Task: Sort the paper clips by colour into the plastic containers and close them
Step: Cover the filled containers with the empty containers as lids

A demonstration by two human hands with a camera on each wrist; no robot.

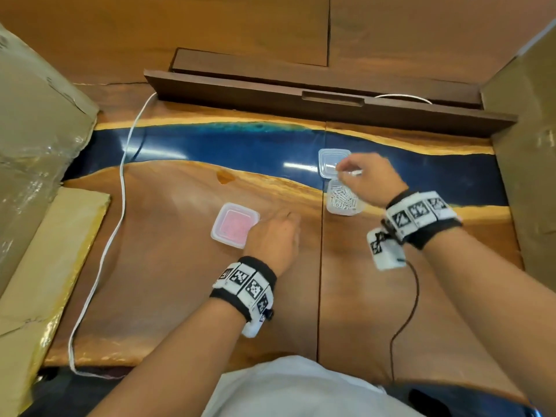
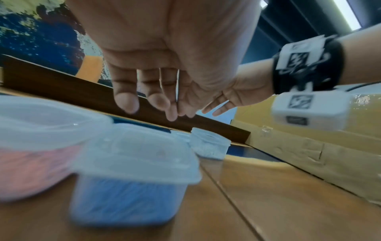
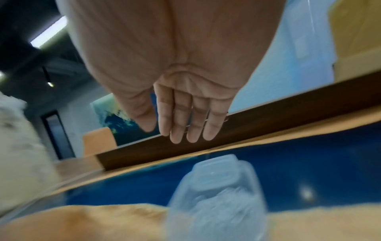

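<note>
A closed container of pink clips (image 1: 234, 225) sits mid-table. Just right of it my left hand (image 1: 285, 219) hovers with relaxed fingers over a lidded container of blue clips (image 2: 128, 179), which the hand hides in the head view. Further right, a container of white clips (image 1: 344, 203) stands with its hinged lid (image 1: 334, 161) flipped back. My right hand (image 1: 343, 169) hangs above it with the fingers straight and together (image 3: 179, 130). Thin bits of white clip (image 3: 226, 120) show behind the fingers. Whether they are held is unclear.
Cardboard boxes (image 1: 39, 139) flank the table on the left and right (image 1: 529, 176). A dark wooden board (image 1: 301, 97) runs along the back. A white cable (image 1: 120, 188) trails down the left side, and a black cable (image 1: 412, 296) hangs from my right wrist.
</note>
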